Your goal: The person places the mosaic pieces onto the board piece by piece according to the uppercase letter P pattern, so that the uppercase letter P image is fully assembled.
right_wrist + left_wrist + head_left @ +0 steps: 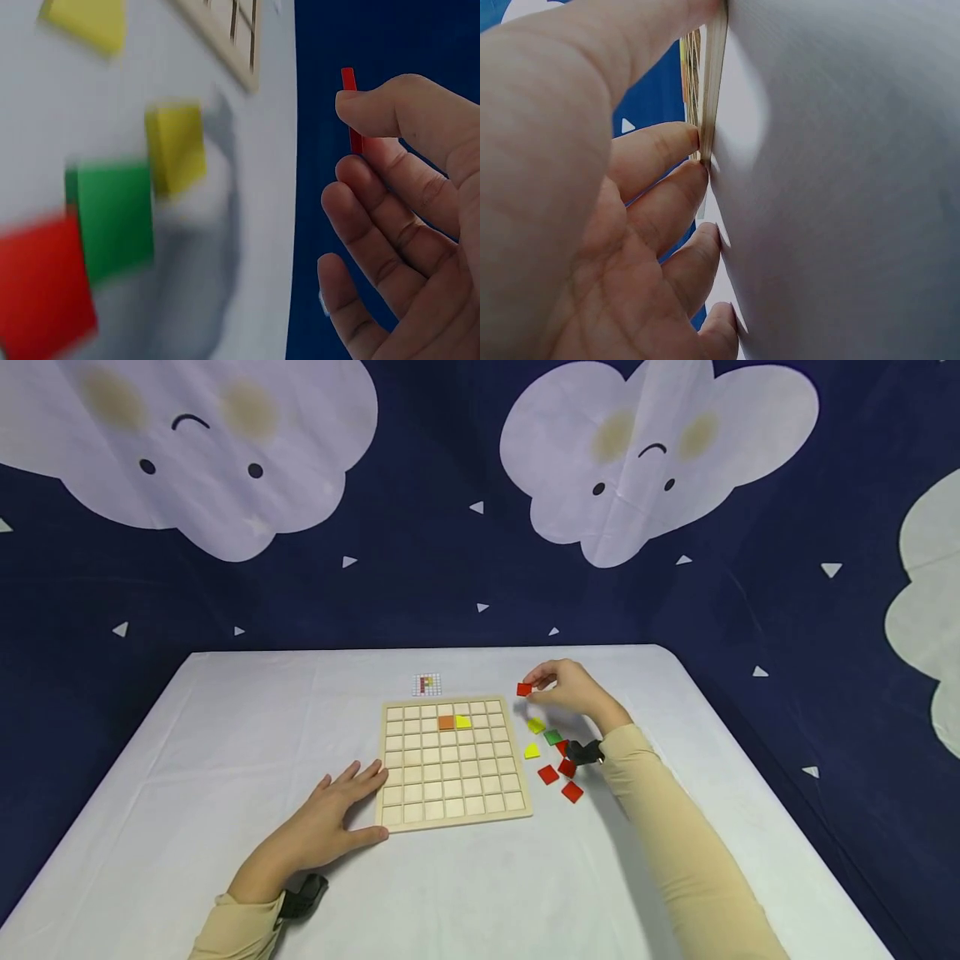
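My right hand pinches a red square tile between thumb and fingers, raised over the table beyond the board's right corner. The right wrist view shows that red tile edge-on under the thumb. A wooden grid board lies flat, with an orange tile and a yellow tile with one cut corner side by side in its cells. Spread along the board's left edge, my left hand touches it with thumb and fingertips. The left wrist view shows fingertips against the board's side.
Right of the board lie loose tiles: two yellow ones, a green one and several red ones. A small printed grid card with a coloured pattern lies behind the board. A dark blue cloud-patterned curtain stands behind the white table.
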A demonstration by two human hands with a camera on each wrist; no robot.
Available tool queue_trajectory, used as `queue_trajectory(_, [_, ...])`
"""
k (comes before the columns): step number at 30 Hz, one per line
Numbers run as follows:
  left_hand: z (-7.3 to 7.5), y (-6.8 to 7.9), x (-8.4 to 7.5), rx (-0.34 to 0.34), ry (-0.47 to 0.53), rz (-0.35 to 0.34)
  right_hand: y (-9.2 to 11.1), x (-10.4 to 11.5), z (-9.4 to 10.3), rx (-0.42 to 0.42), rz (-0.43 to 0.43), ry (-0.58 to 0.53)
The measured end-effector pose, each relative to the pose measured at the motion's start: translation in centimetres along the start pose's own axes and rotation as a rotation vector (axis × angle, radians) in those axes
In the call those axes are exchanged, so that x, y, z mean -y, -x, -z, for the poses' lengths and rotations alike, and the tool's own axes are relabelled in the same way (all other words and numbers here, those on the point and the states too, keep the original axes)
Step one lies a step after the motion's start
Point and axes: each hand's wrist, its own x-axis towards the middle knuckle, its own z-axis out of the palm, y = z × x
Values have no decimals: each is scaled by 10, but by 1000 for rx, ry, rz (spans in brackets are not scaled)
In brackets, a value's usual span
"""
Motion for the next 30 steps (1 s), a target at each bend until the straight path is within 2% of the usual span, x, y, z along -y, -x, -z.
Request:
queue_trajectory(11, [3,-1,0,-4,-5,1,-18,49,-35,88,60,23])
queue_trajectory(16, [4,-1,-2,-2,0,-3,-26,64,-53,130,90,18])
queue_trajectory(23, [2,-1,-2,7,9,9,-32,74,-76,170,82,-13])
queue_trajectory(30, [1,-1,-2,12,10,14,-35,78,-90,177,84,-20])
